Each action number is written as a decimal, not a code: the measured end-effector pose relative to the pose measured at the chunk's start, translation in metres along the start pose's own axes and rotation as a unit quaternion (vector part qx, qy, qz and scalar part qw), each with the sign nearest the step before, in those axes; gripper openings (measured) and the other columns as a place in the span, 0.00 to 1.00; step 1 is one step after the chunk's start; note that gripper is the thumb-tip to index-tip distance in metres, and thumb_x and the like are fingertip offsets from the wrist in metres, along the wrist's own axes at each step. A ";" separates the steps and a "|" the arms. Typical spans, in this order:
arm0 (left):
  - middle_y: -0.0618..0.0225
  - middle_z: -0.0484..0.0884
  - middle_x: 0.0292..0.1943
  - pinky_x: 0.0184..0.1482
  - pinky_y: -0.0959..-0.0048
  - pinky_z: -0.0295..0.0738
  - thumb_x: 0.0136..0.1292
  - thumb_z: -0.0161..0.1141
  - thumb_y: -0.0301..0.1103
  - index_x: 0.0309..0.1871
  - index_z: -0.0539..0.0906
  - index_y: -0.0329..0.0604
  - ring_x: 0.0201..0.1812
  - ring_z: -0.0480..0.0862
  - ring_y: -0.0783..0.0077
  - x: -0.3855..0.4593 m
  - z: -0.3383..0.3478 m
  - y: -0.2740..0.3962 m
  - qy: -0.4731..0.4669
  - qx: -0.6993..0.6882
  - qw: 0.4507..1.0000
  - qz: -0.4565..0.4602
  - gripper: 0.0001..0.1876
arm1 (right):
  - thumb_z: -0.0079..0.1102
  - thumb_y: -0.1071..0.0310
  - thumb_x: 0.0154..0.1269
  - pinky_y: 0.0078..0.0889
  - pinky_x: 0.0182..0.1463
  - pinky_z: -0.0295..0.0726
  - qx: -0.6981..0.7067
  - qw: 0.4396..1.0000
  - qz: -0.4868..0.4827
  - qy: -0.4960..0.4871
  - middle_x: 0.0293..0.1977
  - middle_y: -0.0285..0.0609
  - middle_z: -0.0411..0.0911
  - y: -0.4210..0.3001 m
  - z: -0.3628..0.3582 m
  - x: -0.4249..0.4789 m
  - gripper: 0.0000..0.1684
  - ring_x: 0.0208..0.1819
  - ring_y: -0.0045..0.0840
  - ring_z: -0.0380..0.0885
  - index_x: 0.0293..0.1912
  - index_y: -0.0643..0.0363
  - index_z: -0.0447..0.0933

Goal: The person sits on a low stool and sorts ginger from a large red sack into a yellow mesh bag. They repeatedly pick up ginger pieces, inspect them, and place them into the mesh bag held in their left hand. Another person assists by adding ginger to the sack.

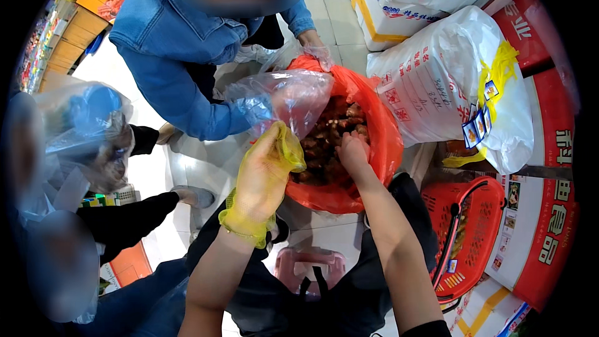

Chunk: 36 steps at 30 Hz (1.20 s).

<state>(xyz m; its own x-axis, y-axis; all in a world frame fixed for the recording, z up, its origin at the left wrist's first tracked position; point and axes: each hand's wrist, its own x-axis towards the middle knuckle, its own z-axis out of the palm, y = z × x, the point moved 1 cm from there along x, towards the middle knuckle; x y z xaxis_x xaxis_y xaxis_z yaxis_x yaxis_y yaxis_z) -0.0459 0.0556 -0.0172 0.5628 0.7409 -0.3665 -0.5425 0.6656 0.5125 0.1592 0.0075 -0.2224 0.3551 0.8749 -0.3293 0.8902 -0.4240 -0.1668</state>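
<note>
My left hand (262, 175) is inside a yellow mesh net bag (292, 152), which is pulled down over it to the wrist. Its fingers curl forward in the netting, and the loose end bunches beyond them. Reaching down into a bin lined with a red plastic bag (381, 150), my right hand (353, 152) touches knobbly brown root-like pieces (323, 147). Its fingertips are partly hidden among them, so I cannot tell whether it grips one. Across the bin, a person in a denim jacket (173, 56) holds a clear plastic bag (299, 98) over its left side.
To the right stands a white woven sack (421, 84), with yellow mesh bags (498, 75) on it. Below it sits a red plastic basket (468, 234). White foam boxes (393, 4) are stacked behind. A pink stool (311, 262) is between my legs. Other people are at the left.
</note>
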 end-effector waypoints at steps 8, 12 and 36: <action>0.68 0.82 0.42 0.54 0.72 0.71 0.77 0.46 0.44 0.51 0.79 0.43 0.45 0.81 0.73 -0.006 -0.007 -0.001 0.065 0.057 0.996 -0.032 0.16 | 0.66 0.61 0.59 0.48 0.48 0.80 0.137 0.990 -0.039 0.023 0.37 0.55 0.82 0.015 -0.011 -0.007 0.16 0.41 0.50 0.82 0.41 0.62 0.76; 0.70 0.83 0.49 0.55 0.70 0.72 0.76 0.49 0.45 0.55 0.78 0.46 0.49 0.80 0.71 -0.005 -0.025 -0.011 -0.009 0.069 0.996 -0.051 0.16 | 0.68 0.59 0.59 0.47 0.48 0.79 0.102 0.992 -0.068 0.024 0.39 0.55 0.81 0.019 -0.024 -0.012 0.20 0.44 0.50 0.81 0.43 0.63 0.76; 0.67 0.82 0.49 0.49 0.77 0.77 0.68 0.64 0.33 0.63 0.74 0.35 0.45 0.82 0.78 -0.021 0.012 -0.050 -0.068 0.350 0.921 -0.159 0.23 | 0.60 0.67 0.65 0.40 0.50 0.76 0.368 0.871 -0.319 -0.069 0.44 0.49 0.76 0.009 -0.191 -0.139 0.19 0.48 0.44 0.77 0.52 0.64 0.71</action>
<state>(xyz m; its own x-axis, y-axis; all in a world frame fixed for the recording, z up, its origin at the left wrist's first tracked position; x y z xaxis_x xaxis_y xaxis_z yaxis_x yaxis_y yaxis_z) -0.0232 0.0052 -0.0257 0.7223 0.4695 -0.5078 0.1710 0.5902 0.7889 0.1727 -0.0729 -0.0003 -0.2280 0.9722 -0.0526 0.4523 0.0579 -0.8900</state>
